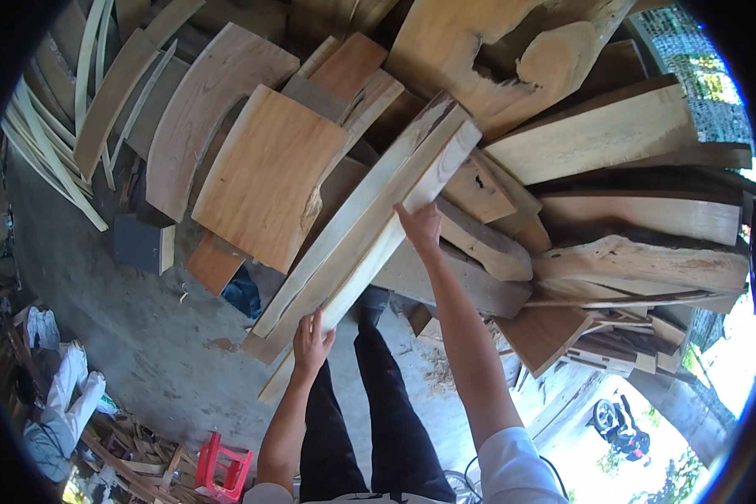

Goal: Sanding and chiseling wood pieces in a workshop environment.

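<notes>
A long wooden plank (366, 269) slants in front of me, its far end up to the right and its near end close to my legs. My right hand (420, 225) is closed over its pale narrow side, past the middle. Nearer its lower end, my left hand (312, 343) grips the same plank, fingers curled over the edge. Directly along its left side lies another long board (350, 220) with a rough, cracked edge. The undersides of both boards and part of my fingers are hidden.
Broad planks (265, 172) lean to the left, and a large slab with a hole (437, 50) stands behind. Stacked timber (638, 210) fills the right. A dark block (143, 244) and a red plastic stool (223, 464) stand on the concrete floor (160, 323).
</notes>
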Action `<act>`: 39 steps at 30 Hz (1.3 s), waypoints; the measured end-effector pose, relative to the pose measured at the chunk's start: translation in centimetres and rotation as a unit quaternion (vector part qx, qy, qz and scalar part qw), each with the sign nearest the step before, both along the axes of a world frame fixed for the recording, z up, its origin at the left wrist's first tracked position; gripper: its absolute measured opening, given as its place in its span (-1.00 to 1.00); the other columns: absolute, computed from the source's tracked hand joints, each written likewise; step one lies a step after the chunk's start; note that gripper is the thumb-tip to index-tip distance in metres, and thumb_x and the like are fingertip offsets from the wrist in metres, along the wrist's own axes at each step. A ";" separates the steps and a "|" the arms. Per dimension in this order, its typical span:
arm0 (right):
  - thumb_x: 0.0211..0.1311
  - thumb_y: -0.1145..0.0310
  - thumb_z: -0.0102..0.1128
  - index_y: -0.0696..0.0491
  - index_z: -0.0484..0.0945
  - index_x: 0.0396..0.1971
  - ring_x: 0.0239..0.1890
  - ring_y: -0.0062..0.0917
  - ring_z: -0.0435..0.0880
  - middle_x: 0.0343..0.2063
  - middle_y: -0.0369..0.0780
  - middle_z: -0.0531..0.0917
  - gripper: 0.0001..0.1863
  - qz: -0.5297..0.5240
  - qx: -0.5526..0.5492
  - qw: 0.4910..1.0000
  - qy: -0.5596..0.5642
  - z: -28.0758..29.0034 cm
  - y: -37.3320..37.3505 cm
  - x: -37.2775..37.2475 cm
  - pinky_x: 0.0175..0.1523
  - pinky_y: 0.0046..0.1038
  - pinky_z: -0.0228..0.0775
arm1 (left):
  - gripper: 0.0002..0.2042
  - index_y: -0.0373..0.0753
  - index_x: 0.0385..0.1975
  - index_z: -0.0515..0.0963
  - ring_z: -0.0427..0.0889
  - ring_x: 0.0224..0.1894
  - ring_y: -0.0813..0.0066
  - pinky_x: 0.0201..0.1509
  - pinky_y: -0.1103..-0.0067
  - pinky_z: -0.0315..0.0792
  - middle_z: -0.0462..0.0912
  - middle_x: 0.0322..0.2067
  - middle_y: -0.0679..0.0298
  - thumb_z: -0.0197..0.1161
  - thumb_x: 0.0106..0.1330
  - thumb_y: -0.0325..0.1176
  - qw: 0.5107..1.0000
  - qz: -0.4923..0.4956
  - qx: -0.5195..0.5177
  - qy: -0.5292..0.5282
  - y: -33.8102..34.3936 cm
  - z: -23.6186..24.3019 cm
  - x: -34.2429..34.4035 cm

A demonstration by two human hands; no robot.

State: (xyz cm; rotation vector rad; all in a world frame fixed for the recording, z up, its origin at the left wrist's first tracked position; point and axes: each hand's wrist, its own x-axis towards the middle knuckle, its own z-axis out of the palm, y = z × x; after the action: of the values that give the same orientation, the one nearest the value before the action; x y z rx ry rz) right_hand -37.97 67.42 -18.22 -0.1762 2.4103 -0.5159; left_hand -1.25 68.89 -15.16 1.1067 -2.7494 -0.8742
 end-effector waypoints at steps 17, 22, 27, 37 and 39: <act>0.31 -0.07 0.10 0.03 0.39 0.22 -0.04 0.03 0.61 -0.19 0.07 0.68 -0.38 0.063 -0.149 0.985 -0.060 6.0 20.9 20.2 0.05 -0.10 0.44 | -0.64 -0.15 -0.07 0.54 0.63 -0.13 0.11 -0.10 0.20 0.47 0.64 -0.24 0.14 0.30 0.21 -0.12 0.914 -0.257 0.245 -0.198 10.3 7.9 5.4; 0.27 -0.06 0.12 -0.12 0.46 0.18 -0.02 -0.02 0.62 -0.14 0.06 0.67 -0.46 0.061 0.008 0.988 -0.139 15.2 32.4 25.1 0.09 -0.10 0.45 | -0.67 -0.22 -0.27 0.67 0.66 -0.14 0.03 -0.01 0.26 0.52 0.69 -0.26 0.01 0.27 0.24 -0.06 0.880 -0.191 0.356 -0.250 6.5 8.9 11.5; 0.28 -0.04 0.12 -0.07 0.56 0.06 -0.11 -0.07 0.67 -0.18 0.05 0.68 -0.53 -0.075 0.015 0.996 -0.041 21.2 42.2 27.2 0.04 -0.15 0.50 | -0.73 -0.27 -0.43 0.67 0.68 -0.34 0.09 -0.25 0.29 0.49 0.68 -0.43 0.02 0.27 0.19 -0.15 0.931 -0.095 0.201 -0.289 -3.9 13.0 16.6; 0.39 0.14 0.04 0.23 0.52 0.00 -0.41 -0.44 0.72 -0.40 -0.11 0.72 -0.56 -0.485 -0.074 0.871 -0.008 26.4 66.3 43.3 -0.30 -0.46 0.55 | -0.71 -0.27 -0.30 0.62 0.65 -0.29 0.09 -0.12 0.33 0.49 0.68 -0.37 0.07 0.16 0.33 -0.14 0.970 0.063 0.227 -0.059 -3.7 13.2 16.4; 0.35 0.05 0.07 0.23 0.52 -0.02 -0.40 -0.42 0.74 -0.45 -0.12 0.73 -0.50 -0.513 0.021 0.854 -0.088 25.4 70.8 49.5 -0.35 -0.45 0.53 | -0.74 -0.23 -0.30 0.64 0.63 -0.18 0.15 -0.05 0.32 0.48 0.66 -0.35 0.07 0.25 0.26 -0.16 0.964 -0.102 0.239 -0.053 8.8 17.9 11.7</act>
State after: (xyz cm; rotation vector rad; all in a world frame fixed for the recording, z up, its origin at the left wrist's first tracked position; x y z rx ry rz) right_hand 11.55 138.23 7.15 1.1881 2.1545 -0.8756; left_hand 10.41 77.69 2.71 0.9502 -2.8552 -1.6184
